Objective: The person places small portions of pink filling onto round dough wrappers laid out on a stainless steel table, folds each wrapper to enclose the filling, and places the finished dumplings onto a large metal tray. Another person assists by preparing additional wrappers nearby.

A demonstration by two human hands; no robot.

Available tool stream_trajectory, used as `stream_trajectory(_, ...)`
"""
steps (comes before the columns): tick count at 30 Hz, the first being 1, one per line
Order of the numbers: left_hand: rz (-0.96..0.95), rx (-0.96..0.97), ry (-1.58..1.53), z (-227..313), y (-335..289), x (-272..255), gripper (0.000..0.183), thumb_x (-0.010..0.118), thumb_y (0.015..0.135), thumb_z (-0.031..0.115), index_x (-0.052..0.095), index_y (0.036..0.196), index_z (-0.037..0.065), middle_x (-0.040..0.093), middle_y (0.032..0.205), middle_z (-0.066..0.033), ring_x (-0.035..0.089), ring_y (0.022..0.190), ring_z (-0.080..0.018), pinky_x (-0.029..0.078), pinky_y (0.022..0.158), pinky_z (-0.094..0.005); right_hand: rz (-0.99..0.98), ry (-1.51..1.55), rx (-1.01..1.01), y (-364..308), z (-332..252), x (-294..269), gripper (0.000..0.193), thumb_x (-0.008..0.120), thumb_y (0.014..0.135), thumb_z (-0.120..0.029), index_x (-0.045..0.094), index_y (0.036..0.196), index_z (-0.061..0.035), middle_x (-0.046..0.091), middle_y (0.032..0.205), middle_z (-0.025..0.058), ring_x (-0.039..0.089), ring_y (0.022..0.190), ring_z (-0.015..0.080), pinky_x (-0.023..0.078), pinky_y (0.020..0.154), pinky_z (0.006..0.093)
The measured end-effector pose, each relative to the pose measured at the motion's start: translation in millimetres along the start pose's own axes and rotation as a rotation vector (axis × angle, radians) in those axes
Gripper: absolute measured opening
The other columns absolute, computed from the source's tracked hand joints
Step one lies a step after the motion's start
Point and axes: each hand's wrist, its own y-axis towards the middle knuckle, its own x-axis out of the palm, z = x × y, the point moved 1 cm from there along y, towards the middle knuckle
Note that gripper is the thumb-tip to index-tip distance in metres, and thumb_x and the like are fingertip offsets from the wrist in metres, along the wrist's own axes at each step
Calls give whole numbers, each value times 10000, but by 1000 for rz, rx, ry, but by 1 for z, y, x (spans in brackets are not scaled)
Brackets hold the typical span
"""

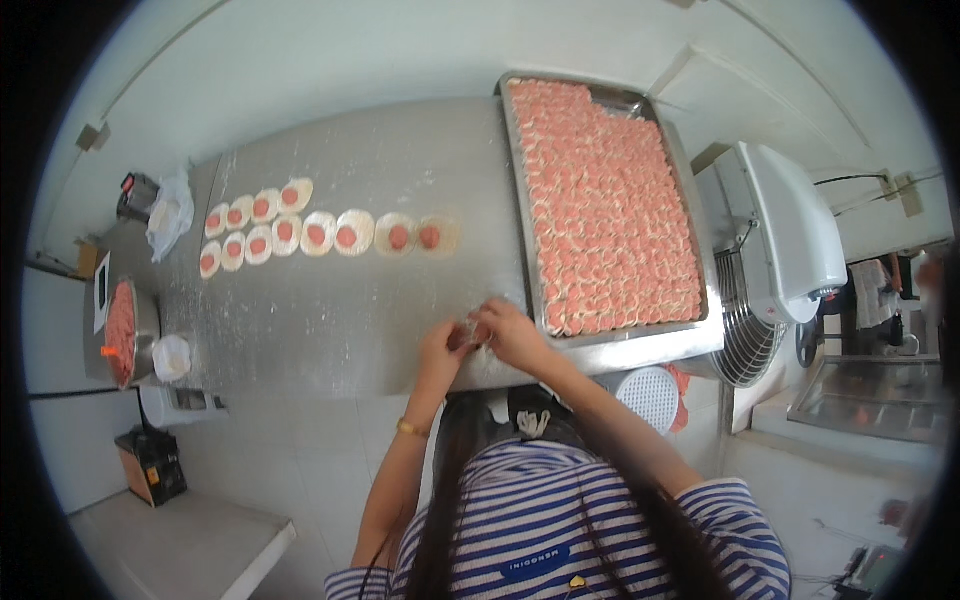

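At the near edge of a steel table, my left hand [442, 350] and my right hand [508, 335] come together around a small dumpling [479, 334]. Fingers of both are curled in on it; its pale wrapper and a bit of pink filling show between them. Farther off to the left lie two rows of flat round wrappers [354, 233], each topped with a lump of pink meat filling. Right of my hands, a large metal tray [527, 215] holds many open-topped dumplings [610, 220] packed in tight rows, with a gap at its far right corner.
The floured steel table [330, 300] meets a wall at the back. A bowl of pink filling [122, 330] and a small white container [172, 357] stand at left. A white mixer [785, 235] with a wire guard is beyond the tray. A white perforated stool [647, 398] sits below the table edge.
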Motion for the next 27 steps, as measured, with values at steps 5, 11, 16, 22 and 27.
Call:
stream_trajectory(5, 138, -18, 51, -16, -4, -22, 272, 692, 778, 38, 602, 1035, 28, 625, 923, -105, 612, 817, -213, 499, 725, -310, -237, -61, -97, 1, 14, 1, 325, 633, 699, 17, 630, 1017, -44, 577, 1010, 122, 586, 935, 319, 488, 803, 395)
stream_trajectory(11, 268, -15, 252, -10, -16, -29, 227, 625, 791, 36, 573, 1012, 31, 570, 1001, -134, 586, 833, -255, 478, 724, -337, -74, 372, 89, 55, 66, -92, 318, 590, 707, 48, 657, 1004, -41, 634, 962, 115, 643, 819, 228, 516, 716, 318)
stream_trajectory(16, 432, 240, 545, -19, -16, -15, 235, 601, 797, 62, 539, 1022, 33, 532, 976, -156, 585, 847, -314, 480, 704, -387, 366, 202, 268, 137, 187, -230, 351, 691, 686, -48, 682, 1035, -85, 670, 936, 82, 635, 805, 196, 505, 719, 314)
stream_trajectory(22, 365, -44, 484, 1, -16, -10, 187, 574, 828, 79, 502, 988, 16, 493, 969, -160, 545, 782, -330, 459, 677, -390, 555, -59, 395, 227, 334, -305, 307, 690, 651, -102, 700, 957, -88, 676, 785, 125, 653, 763, 286, 510, 728, 370)
stream_trajectory(27, 417, -46, 558, 0, -12, -6, 215, 606, 780, 109, 521, 963, 36, 512, 936, -139, 577, 722, -308, 480, 619, -377, 503, -125, 417, 275, 392, -292, 235, 658, 666, -129, 709, 890, -83, 674, 792, 159, 657, 779, 320, 515, 749, 382)
